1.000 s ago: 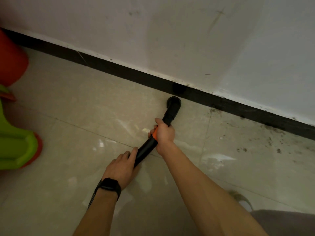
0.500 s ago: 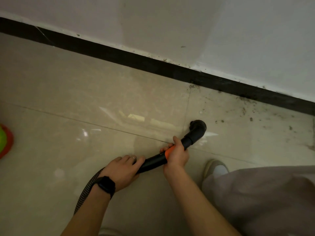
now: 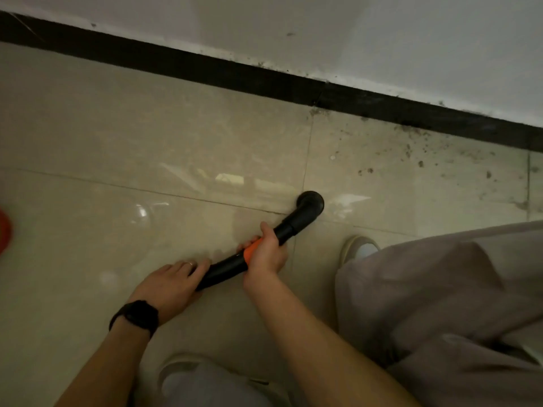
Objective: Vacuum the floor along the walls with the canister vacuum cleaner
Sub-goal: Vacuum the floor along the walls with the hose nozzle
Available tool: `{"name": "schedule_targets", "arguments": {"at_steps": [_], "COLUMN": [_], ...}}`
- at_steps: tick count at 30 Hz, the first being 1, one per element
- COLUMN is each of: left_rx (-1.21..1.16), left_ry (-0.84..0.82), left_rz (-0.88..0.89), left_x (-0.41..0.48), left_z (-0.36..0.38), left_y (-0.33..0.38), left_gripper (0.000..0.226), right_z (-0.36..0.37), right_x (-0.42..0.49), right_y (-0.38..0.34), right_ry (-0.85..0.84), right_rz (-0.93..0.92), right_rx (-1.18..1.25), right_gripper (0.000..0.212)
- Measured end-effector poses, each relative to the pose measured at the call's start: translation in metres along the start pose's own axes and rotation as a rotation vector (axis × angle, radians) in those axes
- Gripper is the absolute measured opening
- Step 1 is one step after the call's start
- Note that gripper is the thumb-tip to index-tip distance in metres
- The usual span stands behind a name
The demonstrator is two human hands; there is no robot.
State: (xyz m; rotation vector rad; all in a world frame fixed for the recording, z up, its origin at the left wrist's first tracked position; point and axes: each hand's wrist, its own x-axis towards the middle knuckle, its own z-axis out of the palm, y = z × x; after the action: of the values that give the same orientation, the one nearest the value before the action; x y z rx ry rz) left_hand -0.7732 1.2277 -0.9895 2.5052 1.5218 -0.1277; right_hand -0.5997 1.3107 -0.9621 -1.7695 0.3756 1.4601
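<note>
Vanishing under the left hand [image 3: 173, 282], the rear of the black vacuum tube [image 3: 223, 270] is hidden. A red object [image 3: 4, 233] at the left edge is cut off and unidentifiable. Counted: one tube, two hands, two shoes, one shoe [image 3: 360, 248] right of centre and another [image 3: 182, 377] at the bottom. The left grip folds over the tube, wearing one ring [image 3: 191, 263] and one watch [image 3: 138, 314]. The right hand [image 3: 266, 254] keeps its grip wrapped round the orange band [image 3: 249, 251]. The elbow nozzle [image 3: 310, 202] sits on the floor tile [image 3: 117, 142], apart from the baseboard [image 3: 264, 80].
</note>
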Motion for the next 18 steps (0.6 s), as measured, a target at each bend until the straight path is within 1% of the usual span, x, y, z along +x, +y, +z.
{"name": "schedule_targets", "arguments": {"at_steps": [2,3,5,6,8,11,13,17,18], "left_rx": [-0.018,-0.032,-0.051,-0.054,-0.048,-0.025,-0.014,-0.047,-0.055], "left_ry": [-0.044,-0.064,-0.088,-0.091,-0.082,-0.049,-0.045,-0.07,-0.082], "left_rz": [-0.059,-0.084,-0.112,-0.109,-0.082,-0.016,-0.001,-0.1,-0.138], "left_x": [-0.024,-0.033,-0.045,-0.047,-0.047,-0.037,-0.035,-0.059,-0.07], "left_z": [0.002,0.003,0.001,0.001,0.0,0.0,0.001,-0.001,-0.001], "left_y": [-0.006,-0.008,-0.008,-0.006,-0.001,0.008,0.013,0.01,0.007], "left_gripper": [0.086,0.085,0.083,0.082,0.081,0.08,0.079,0.081,0.081], "right_z": [0.005,0.006,0.006,0.004,-0.004,-0.018,-0.025,-0.012,-0.005], "right_x": [-0.01,-0.013,-0.018,-0.019,-0.016,-0.008,-0.004,-0.016,-0.021], "right_y": [0.02,0.027,0.037,0.039,0.038,0.03,0.028,0.043,0.051], "right_ry": [-0.023,-0.036,-0.049,-0.049,-0.035,0.012,0.026,-0.025,-0.045], "right_rz": [0.026,0.039,0.059,0.067,0.081,0.081,0.077,0.109,0.122], "right_rx": [0.005,0.006,-0.003,-0.007,-0.015,-0.013,-0.012,-0.045,-0.065], "right_gripper": [0.023,0.024,0.018,0.014,0.012,0.02,0.021,0.009,0.01]}}
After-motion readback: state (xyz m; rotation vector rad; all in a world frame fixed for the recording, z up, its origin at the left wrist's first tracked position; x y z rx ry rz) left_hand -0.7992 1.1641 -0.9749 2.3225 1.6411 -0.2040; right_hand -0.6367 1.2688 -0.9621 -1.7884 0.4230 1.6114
